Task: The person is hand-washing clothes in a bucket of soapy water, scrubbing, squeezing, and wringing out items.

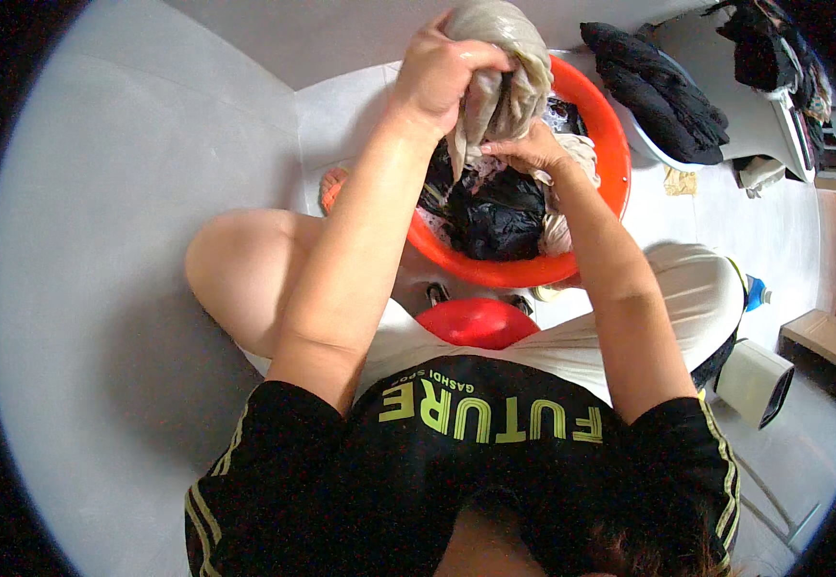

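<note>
A wet beige cloth [508, 36] is bunched up above an orange-red plastic basin [614, 144]. My left hand [440, 72] grips it from the left side, thumb across its front. Below the bundle, my right hand [530, 150] has its thumb and fingers at the cloth's lower end; part of that hand is hidden by the cloth. Inside the basin lie black wet clothes [501, 216], with sudsy water around them. Pale fabric [580, 155] rests along the basin's right side, partly behind my right forearm.
A red stool seat [476, 322] shows between my legs. Dark clothes [660, 94] are heaped on a white basin at the upper right. A blue bottle [756, 293] is beside my right knee, near a pale bin [750, 379]. A grey wall [136, 180] stands at the left.
</note>
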